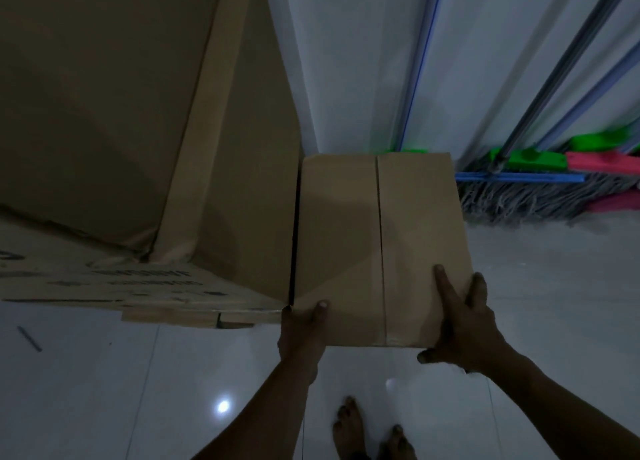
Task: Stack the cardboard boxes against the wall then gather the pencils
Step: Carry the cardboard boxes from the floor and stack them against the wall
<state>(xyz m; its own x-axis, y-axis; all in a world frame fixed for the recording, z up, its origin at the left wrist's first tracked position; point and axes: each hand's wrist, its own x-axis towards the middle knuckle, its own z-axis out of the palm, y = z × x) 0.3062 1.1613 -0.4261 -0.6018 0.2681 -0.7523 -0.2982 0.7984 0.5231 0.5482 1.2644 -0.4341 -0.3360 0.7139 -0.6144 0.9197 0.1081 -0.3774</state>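
Grip holds cardboard box (381, 238), left hand (300, 335) and right hand (464, 331) at near corners

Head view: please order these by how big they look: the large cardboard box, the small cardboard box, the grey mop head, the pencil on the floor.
1. large cardboard box, though the frame cuts it off
2. small cardboard box
3. grey mop head
4. pencil, thin and clearly the smallest
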